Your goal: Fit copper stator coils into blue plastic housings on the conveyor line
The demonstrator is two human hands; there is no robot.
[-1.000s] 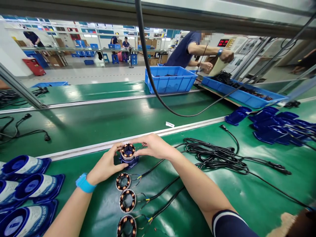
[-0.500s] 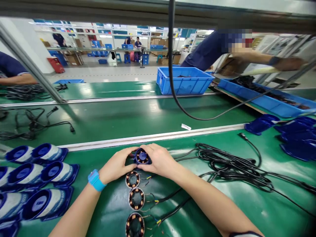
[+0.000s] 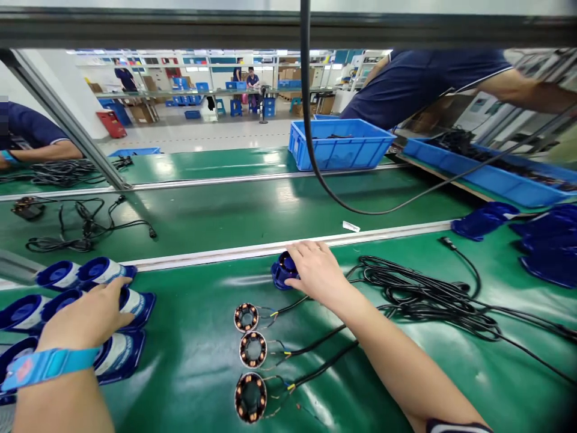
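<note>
My right hand (image 3: pixel 315 270) rests on a blue motor housing (image 3: pixel 282 272) with a stator inside, near the conveyor's metal rail; its fingers curl round the housing. My left hand (image 3: pixel 88 319), with a blue wristband, reaches over a group of blue housings with white labels (image 3: pixel 130 304) at the left and touches one; its fingers are bent over it. Three copper-wound stators (image 3: pixel 246 317) (image 3: pixel 253 349) (image 3: pixel 250 397) lie in a row on the green mat, each with a black cable running to the right.
A tangle of black cables (image 3: pixel 419 294) lies right of my arm. Blue plastic parts (image 3: pixel 541 240) pile at far right. Blue crates (image 3: pixel 338 144) stand beyond the green conveyor belt (image 3: pixel 252 210). A person in a dark shirt (image 3: pixel 428 78) leans over across the line.
My left hand let go of the housing and swung left to the labelled blue housings. My right hand pushed the assembled housing away toward the rail.
</note>
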